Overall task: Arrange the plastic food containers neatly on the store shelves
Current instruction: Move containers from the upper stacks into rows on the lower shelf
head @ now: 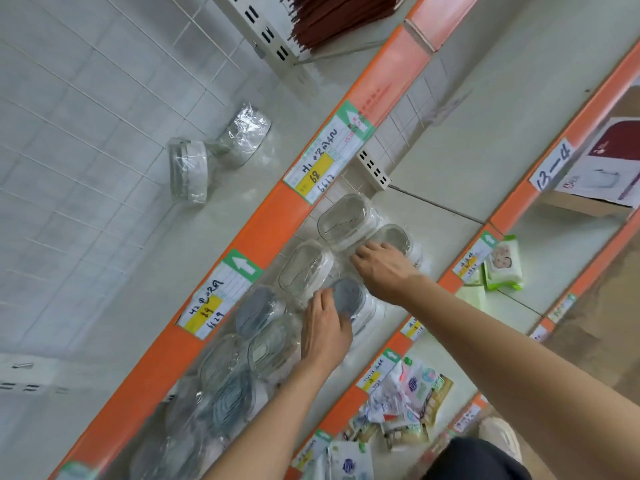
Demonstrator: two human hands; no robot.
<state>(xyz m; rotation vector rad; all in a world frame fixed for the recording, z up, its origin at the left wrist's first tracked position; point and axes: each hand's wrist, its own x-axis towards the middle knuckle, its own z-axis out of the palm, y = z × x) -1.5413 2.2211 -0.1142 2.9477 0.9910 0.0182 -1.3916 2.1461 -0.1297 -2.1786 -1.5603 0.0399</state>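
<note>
Several plastic food containers in clear wrap lie on the middle shelf [408, 199] behind its orange edge strip. My left hand [325, 329] curls around the side of a grey-lidded container [348, 299]. My right hand [382, 268] reaches over it, with fingers bent over the rim of another wrapped container [398, 237]. Two clear-lidded containers [346, 220] [304, 268] sit just behind the hands. More grey-lidded ones [256, 310] run in a loose row toward the lower left. Two wrapped containers [188, 169] [242, 136] lie tipped on the upper shelf.
Price labels [221, 296] [325, 157] hang on the orange strip [270, 216]. Packets of wipes [504, 265] and mixed small packs [408, 393] fill the lower shelves. Dark red sticks [332, 19] lie on the top shelf. A boxed item [602, 161] stands at the right.
</note>
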